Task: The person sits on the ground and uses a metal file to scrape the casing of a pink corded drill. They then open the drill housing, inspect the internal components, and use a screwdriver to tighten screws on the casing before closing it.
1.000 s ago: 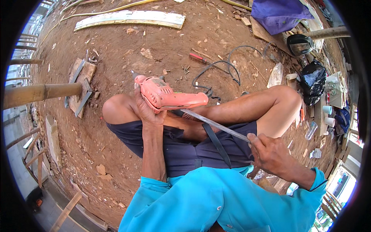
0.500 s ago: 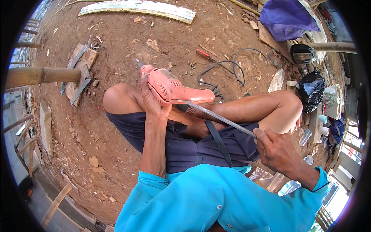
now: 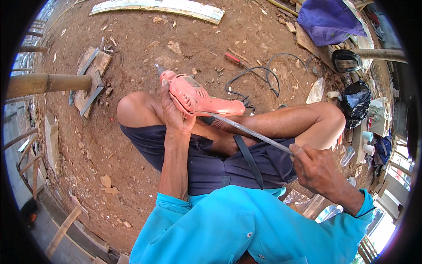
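Note:
A faded red power drill (image 3: 193, 93) lies across my left hand (image 3: 175, 115), its chuck pointing to the upper left and its handle to the right. My left fingers are wrapped round the body from below. My right hand (image 3: 318, 174) is closed round one end of a long, thin metal rod (image 3: 259, 137); whatever grip it has is hidden in my fist. The rod's far end meets the underside of the drill, where its tip cannot be seen. Both hands are above my crossed legs.
On the dirt ahead lie a red-handled screwdriver (image 3: 234, 58) and a black cable (image 3: 276, 83). A bamboo pole (image 3: 52, 84) reaches in at the left, over a wooden board (image 3: 102, 65) with metal strips. To the right are a purple cloth (image 3: 327, 24), a black plastic bag (image 3: 355, 103) and cups (image 3: 368, 149).
Almost nothing differs. The drill and my right hand have shifted very slightly, with both hands keeping the same hold.

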The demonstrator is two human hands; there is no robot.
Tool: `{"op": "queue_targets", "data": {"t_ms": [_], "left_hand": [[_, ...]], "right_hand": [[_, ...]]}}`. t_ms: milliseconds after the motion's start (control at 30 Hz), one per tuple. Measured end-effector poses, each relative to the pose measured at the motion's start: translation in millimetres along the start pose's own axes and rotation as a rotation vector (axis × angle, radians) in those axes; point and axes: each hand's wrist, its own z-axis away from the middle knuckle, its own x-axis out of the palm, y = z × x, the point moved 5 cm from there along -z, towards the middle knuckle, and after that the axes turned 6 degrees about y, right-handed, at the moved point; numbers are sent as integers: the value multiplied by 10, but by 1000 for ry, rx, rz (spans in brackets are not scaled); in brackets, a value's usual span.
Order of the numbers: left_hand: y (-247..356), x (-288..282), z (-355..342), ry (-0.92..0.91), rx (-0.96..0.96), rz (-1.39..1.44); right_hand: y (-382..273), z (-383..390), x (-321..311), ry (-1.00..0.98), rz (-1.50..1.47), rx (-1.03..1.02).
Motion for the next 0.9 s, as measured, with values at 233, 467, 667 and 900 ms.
{"op": "queue_targets", "data": {"t_ms": [233, 467, 667, 900], "left_hand": [[5, -96, -25, -12, -26, -2], [20, -41, -32, -80, 8, 18], [-20, -2, -3, -57, -62, 11], [9, 162, 58, -19, 35, 10]], "right_hand": [[-13, -37, -28, 9, -4, -8], [-14, -60, -31, 1, 4, -20], [-33, -138, -43, -37, 28, -33], [-10, -121, -132, 3, -23, -27]]}}
